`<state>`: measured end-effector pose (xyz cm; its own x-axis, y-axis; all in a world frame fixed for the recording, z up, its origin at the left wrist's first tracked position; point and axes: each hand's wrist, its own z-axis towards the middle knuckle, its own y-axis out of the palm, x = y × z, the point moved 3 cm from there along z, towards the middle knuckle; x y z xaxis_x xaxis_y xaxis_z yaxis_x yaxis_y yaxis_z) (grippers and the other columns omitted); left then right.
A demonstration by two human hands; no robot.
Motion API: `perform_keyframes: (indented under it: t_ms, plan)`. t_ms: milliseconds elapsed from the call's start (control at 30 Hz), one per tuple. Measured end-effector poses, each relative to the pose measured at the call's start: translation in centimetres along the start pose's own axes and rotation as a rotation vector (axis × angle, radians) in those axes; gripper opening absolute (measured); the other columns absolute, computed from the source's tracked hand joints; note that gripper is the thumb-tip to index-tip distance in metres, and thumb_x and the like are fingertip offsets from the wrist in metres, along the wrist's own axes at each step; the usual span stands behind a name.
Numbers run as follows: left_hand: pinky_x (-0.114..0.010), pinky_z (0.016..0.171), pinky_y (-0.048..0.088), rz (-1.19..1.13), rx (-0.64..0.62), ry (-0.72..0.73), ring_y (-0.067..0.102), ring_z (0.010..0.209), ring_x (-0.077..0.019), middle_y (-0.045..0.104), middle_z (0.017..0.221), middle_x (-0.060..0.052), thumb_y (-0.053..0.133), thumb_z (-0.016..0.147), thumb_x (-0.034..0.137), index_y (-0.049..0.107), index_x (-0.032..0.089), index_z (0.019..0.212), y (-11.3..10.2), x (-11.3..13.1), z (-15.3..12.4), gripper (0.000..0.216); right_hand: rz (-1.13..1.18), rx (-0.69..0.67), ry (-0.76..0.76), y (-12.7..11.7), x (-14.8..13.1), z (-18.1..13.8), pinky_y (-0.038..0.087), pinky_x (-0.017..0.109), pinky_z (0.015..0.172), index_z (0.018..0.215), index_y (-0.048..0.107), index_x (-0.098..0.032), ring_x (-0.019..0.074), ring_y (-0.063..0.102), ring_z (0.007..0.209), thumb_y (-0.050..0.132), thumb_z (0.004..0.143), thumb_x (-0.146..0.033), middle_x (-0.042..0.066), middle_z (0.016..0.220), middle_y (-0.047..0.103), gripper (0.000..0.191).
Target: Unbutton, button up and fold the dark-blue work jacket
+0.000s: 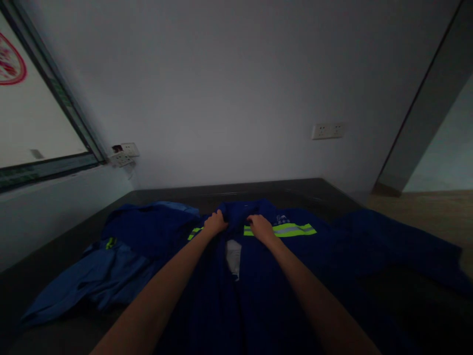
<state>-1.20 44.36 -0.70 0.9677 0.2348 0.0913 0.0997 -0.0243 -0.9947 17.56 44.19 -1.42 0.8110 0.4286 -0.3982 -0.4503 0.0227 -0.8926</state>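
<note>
A dark blue work jacket (273, 276) with yellow-green and grey reflective strips lies spread on a dark table, its collar toward the wall. Near the collar, my left hand (215, 223) is closed on the left front edge of the jacket. My right hand (260, 228) grips the opposite front edge, just beside the reflective strip (295, 230). Between the two edges the front gapes a little, and a pale grey patch (233, 259) shows inside. One sleeve (399, 241) stretches out to the right, past the table's side. The fingertips are partly hidden by cloth.
Another bunched blue garment (107, 271) lies at the left, touching or overlapping the jacket. The dark table (303, 190) meets a grey wall with sockets (328, 131). A window frame (55, 93) is at the left, and a pale floor (424, 212) shows at the right.
</note>
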Motion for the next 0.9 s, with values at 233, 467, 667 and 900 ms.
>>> perform_keyframes:
  t_ms: [233,467,667,900]
  plan:
    - [-0.035,0.083,0.049,0.003,-0.109,0.013,0.06,0.109,-0.0349,0.063,0.117,-0.022,0.058,0.075,0.051,0.063,0.011,0.108,-0.1,-1.1,2.4,0.051,-0.002,-0.011,-0.053,1.1,1.0,-0.4,0.043,0.03,0.084,0.106,0.066,-0.023,0.0208,0.052,0.107,0.047,0.085,-0.009,0.009,0.112,0.055,0.032]
    - [-0.026,0.075,0.05,0.017,-0.127,0.035,0.066,0.098,-0.0273,0.071,0.099,-0.014,0.055,0.079,0.049,0.07,0.016,0.093,-0.6,-1.9,2.8,0.04,0.124,0.036,-0.055,0.5,1.4,-0.3,0.041,0.026,0.079,0.096,0.063,-0.021,0.0176,0.055,0.096,0.051,0.079,-0.007,0.006,0.108,0.055,0.025]
    - [-0.036,0.084,0.049,0.014,-0.083,-0.01,0.061,0.108,-0.0346,0.064,0.115,-0.022,0.06,0.074,0.052,0.067,0.013,0.106,0.5,-0.3,1.8,0.05,0.266,0.099,-0.055,-1.1,2.5,0.5,0.039,0.025,0.07,0.083,0.062,-0.021,0.0168,0.057,0.079,0.052,0.071,-0.009,0.002,0.084,0.064,0.02]
    - [-0.043,0.089,0.047,-0.106,-0.058,-0.043,0.059,0.109,-0.0298,0.061,0.117,-0.015,0.063,0.082,0.035,0.062,0.016,0.11,-1.9,0.1,2.5,0.034,0.468,0.162,-0.089,-2.8,4.0,1.2,0.041,0.025,0.069,0.071,0.057,-0.02,0.015,0.055,0.07,0.046,0.062,-0.006,0.0,0.074,0.062,0.02]
